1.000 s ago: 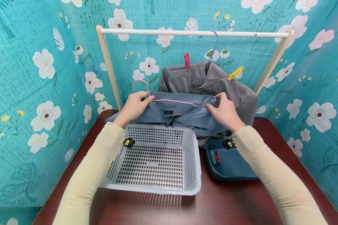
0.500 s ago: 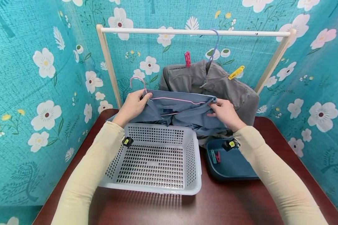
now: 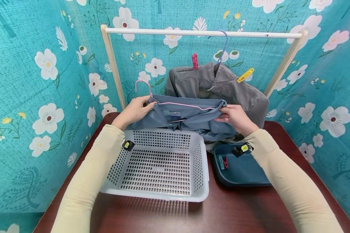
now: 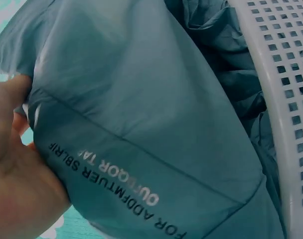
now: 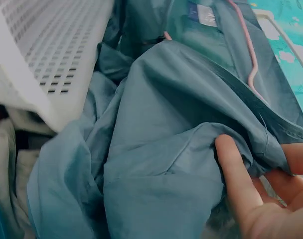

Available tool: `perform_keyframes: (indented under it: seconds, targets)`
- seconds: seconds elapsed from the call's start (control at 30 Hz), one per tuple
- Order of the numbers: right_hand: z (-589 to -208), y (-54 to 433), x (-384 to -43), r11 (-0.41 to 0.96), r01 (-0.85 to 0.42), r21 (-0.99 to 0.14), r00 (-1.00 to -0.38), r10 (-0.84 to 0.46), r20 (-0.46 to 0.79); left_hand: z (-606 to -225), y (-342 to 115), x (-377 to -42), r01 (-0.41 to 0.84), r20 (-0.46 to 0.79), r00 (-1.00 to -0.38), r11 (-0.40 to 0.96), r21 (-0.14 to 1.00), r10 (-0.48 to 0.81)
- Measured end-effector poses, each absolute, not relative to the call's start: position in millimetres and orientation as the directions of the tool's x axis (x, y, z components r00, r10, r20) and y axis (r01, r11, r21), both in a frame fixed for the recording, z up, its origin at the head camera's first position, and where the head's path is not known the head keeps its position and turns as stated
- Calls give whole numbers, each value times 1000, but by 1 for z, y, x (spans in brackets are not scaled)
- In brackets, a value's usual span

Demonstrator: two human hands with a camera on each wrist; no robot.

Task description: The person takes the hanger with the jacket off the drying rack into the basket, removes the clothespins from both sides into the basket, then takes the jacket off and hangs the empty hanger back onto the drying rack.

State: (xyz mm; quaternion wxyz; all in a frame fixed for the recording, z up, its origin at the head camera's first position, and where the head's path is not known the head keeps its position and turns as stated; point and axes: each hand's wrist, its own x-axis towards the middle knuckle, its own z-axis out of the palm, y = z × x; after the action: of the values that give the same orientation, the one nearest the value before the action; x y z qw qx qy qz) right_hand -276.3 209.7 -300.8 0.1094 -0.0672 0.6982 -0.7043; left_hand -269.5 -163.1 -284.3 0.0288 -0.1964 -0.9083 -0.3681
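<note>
My left hand pinching blue-grey fabric shirt and thin pink wire hanger at one shoulder, my right hand gripping the other, held behind white perforated plastic basket, over dark wooden table.

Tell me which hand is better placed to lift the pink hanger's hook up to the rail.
Probably the left hand: it grips the blue shirt right beneath the pink hanger hook. The right hand pinches the shirt's far shoulder, away from the hook.

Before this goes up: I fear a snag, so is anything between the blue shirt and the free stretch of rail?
Nothing visible blocks it. Both hands hold the blue shirt on its pink hanger; the rail above is bare left of the grey shirt.
</note>
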Motion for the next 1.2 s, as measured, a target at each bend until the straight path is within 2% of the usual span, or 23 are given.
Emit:
perform_keyframes:
  seconds: [0.23, 0.4, 0.67, 0.9, 1.2]
  targets:
    - [-297, 216, -278, -184, 188, -965, -917, -384, -105, -287, -164, -269, 381, 279, -924, 640, 667, 260]
    - [-297, 220, -281, -235, 259, -937, -883, -451, -131, -286, -164, -269, 407, 343, -911, 632, 659, 229]
    - [-301, 227, -284, -315, 341, -886, -847, -511, -144, -285, -164, -269, 399, 357, -913, 622, 674, 198]
    - [-304, 230, -287, -390, 361, -847, -790, -611, -56, -284, -166, -270, 373, 343, -924, 603, 706, 169]
    - [-308, 233, -289, -364, 302, -881, -742, -670, 23, -285, -167, -269, 362, 342, -927, 588, 723, 151]
